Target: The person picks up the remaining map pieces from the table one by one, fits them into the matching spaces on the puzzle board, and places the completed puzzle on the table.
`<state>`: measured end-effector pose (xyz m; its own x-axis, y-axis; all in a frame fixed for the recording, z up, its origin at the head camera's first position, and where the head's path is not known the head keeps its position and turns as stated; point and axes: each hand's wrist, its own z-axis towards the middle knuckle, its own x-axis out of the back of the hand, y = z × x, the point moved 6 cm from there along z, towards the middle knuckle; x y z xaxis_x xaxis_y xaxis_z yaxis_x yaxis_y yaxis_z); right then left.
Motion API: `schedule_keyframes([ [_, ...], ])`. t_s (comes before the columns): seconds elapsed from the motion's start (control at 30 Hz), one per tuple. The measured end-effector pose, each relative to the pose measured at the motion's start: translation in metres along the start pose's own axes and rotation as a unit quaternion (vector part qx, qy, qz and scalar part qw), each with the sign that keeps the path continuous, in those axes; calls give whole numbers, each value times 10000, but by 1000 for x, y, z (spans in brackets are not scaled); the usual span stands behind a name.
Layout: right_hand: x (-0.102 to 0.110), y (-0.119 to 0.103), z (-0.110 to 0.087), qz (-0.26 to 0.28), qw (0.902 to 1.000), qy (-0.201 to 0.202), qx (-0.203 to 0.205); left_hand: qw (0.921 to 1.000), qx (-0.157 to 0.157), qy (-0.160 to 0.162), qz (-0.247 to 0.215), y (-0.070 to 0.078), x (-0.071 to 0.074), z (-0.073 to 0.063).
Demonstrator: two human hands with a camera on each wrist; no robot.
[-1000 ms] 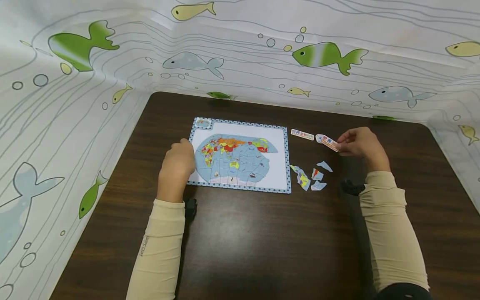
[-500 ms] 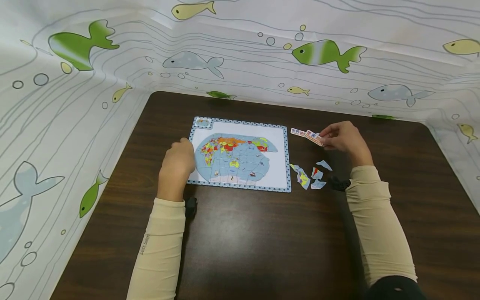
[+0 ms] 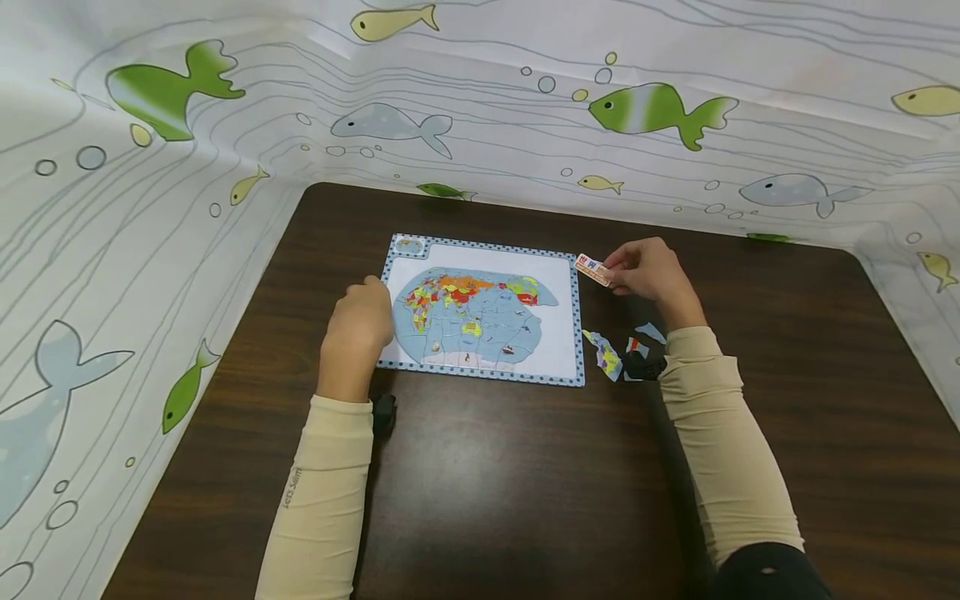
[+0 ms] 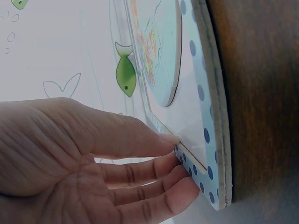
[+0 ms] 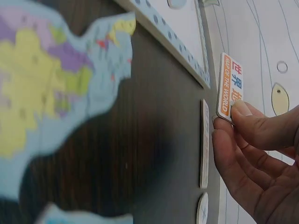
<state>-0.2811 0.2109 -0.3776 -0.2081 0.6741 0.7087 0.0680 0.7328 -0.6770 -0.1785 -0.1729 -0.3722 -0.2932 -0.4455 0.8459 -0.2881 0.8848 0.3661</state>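
Note:
A world map jigsaw board with a dotted blue border lies on the table, its map partly filled with pieces and a gap at the right. My left hand grips the board's left edge, thumb on the border and fingers along the outer side in the left wrist view. Beside the board's upper right corner, my right hand pinches a small title piece reading "MAP OF THE WORLD". It is raised and tilted above the table. Beneath it lies another flat strip, hidden in the head view.
Several loose map pieces lie right of the board, including a yellow and purple one and a blue one. A black wrist camera partly covers them. A fish-printed white sheet walls the dark table.
My right hand has carried the title piece leftward from beyond the other strip to the board's upper right corner. My left hand has stayed on the board's left edge.

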Motion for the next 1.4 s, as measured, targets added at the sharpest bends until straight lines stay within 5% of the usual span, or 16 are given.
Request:
schedule_keyframes([
  [1.1,-53,-61,15,-287,9995,48,158,10000,-15,46,34,1,-2,1],
  [1.4,-72,-83,21,-367,9984,-202,369,10000,-11,5,67,0,0,1],
])
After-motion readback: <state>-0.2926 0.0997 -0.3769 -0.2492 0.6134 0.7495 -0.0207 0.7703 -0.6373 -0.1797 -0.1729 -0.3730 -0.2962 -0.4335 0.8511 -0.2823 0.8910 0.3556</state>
